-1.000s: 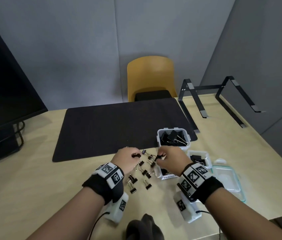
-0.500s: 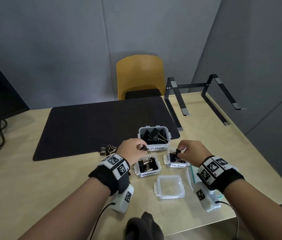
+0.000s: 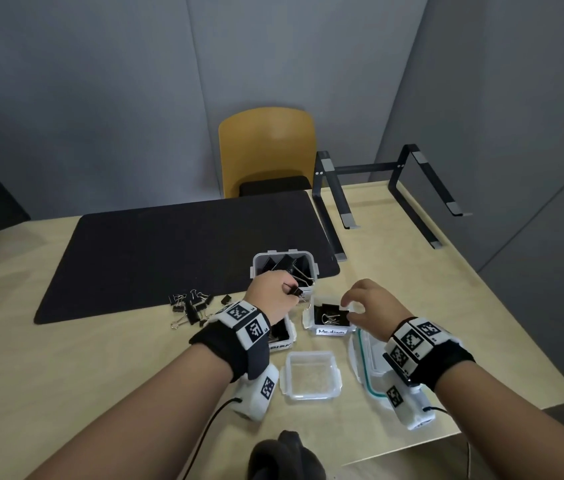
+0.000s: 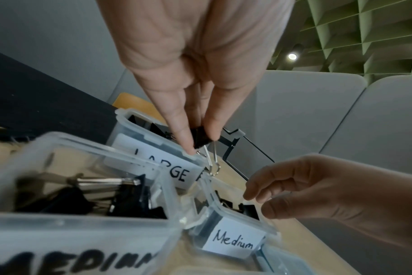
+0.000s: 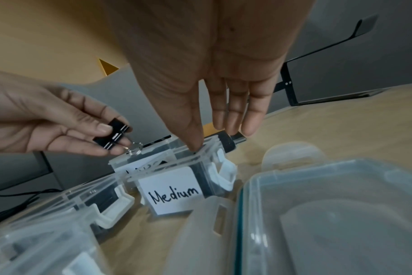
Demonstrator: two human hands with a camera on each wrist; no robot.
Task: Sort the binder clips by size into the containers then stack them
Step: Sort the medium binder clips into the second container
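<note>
Three labelled containers [image 3: 308, 323] hold black binder clips [image 3: 329, 312]; one container [image 3: 311, 375] empty.

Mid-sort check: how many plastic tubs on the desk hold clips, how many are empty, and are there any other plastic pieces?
Tubs holding clips: 3, namely the LARGE tub, the Medium tub and the third labelled tub
Empty tub: 1
Teal-sealed piece, lid or tub unclear: 1
Total: 5

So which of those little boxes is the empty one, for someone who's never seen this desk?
Start at the black desk mat, then come to the clear containers beside its near right corner. The empty container is the nearest one, between the two wrists. Unlike its neighbours, it shows no label and holds no clips.
</note>
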